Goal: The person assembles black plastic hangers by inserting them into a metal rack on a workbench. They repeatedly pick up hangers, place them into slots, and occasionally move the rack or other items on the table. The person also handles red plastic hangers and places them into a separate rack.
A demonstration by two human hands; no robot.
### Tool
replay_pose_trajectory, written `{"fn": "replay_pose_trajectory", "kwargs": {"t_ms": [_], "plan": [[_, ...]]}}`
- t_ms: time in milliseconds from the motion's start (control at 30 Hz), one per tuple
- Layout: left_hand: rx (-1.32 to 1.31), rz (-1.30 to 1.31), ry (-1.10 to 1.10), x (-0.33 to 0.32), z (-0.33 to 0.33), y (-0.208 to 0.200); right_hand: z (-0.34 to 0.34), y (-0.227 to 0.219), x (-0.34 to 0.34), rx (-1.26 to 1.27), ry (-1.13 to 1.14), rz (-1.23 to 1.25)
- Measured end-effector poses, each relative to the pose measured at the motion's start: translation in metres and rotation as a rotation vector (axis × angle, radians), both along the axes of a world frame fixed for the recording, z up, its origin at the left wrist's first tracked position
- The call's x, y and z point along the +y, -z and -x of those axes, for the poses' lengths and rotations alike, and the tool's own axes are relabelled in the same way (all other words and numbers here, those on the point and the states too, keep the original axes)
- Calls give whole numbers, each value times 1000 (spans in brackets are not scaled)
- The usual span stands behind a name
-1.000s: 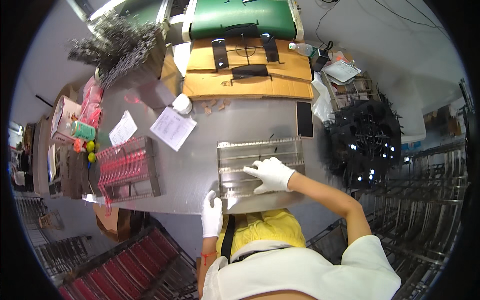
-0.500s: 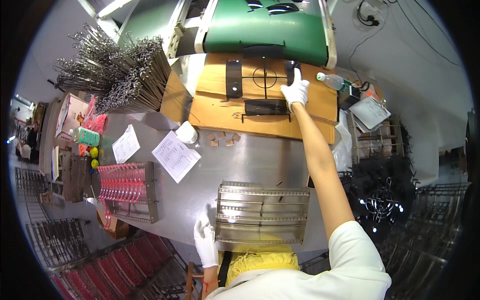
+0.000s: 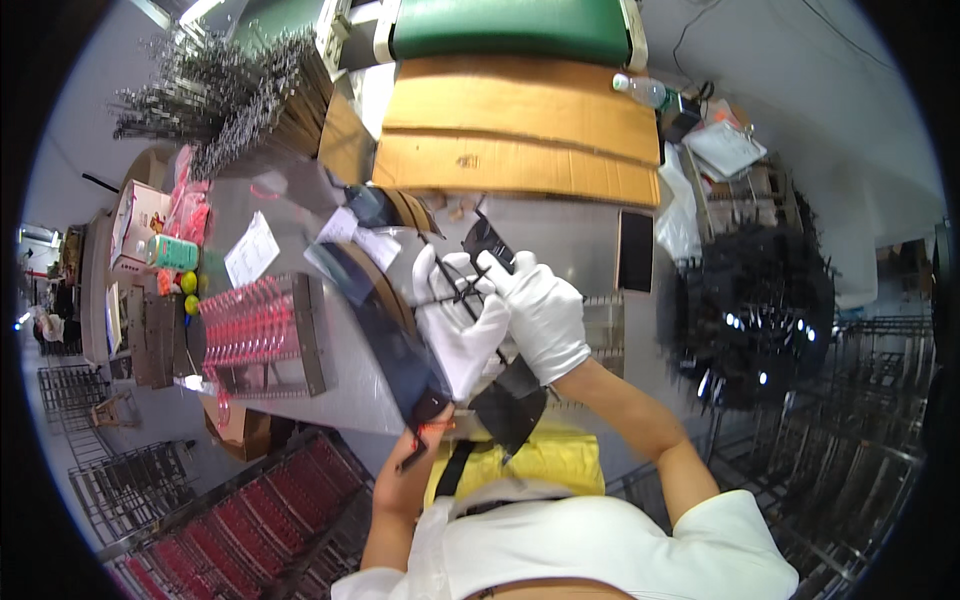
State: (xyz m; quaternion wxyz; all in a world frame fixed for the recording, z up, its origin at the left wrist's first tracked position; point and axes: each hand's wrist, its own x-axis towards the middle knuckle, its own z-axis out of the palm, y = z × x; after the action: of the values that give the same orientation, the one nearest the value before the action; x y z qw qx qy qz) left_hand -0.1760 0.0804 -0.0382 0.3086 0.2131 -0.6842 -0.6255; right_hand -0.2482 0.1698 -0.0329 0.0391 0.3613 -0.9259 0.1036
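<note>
Frame (image 3: 466, 294) across left hand (image 3: 460, 342), right hand (image 3: 546, 314) adjacent.

Head view: left lens of a head-worn fisheye pair, upright | looks from above the white shirt (image 3: 590, 550), steeply down and forward | near: gloved fingers (image 3: 500, 275) about mid-frame | table (image 3: 345, 390) beneath and around fingers | green belt (image 3: 510, 30) ahead of fingers, cut by top edge | shirt behind fingers, lower edge
</note>
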Motion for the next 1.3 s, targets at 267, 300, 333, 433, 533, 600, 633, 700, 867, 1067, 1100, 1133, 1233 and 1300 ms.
{"fn": "replay_pose_trajectory", "kwargs": {"t_ms": [267, 300, 333, 433, 533, 600, 633, 700, 867, 1067, 1100, 1133, 1233, 1300], "plan": [[807, -779, 271, -102, -125, -31, -76, 48, 45, -1431, -63, 721], [748, -752, 267, -104, -137, -33, -90, 43, 39, -1550, -40, 723], [713, -804, 230, -103, -144, -30, -95, 57, 35, -1431, -29, 683], [746, -795, 326, -116, -166, -11, -106, 72, 21, -1417, 21, 618], [775, -851, 363, -130, -181, 1, -110, 66, 8, -1343, 81, 524], [739, -915, 346, -134, -188, 2, -115, 51, 0, -1378, 198, 442], [774, -966, 344, -132, -193, -3, -117, 58, -7, -1328, 157, 429], [814, -970, 366, -131, -199, 0, -126, 59, -11, -1448, 235, 533], [766, -1040, 469, -142, -207, 8, -122, 60, -15, -1369, 242, 436], [763, -1169, 581, -148, -204, 10, -123, 78, -17, -1190, 207, 239], [758, -1170, 590, -148, -203, 9, -123, 79, -17, -1184, 195, 240], [752, -1171, 600, -146, -202, 7, -121, 81, -17, -1177, 184, 240], [737, -1163, 617, -144, -198, 5, -123, 71, -16, -1224, 181, 302], [712, -1161, 597, -142, -198, 1, -124, 72, -14, -1232, 196, 322]]}}
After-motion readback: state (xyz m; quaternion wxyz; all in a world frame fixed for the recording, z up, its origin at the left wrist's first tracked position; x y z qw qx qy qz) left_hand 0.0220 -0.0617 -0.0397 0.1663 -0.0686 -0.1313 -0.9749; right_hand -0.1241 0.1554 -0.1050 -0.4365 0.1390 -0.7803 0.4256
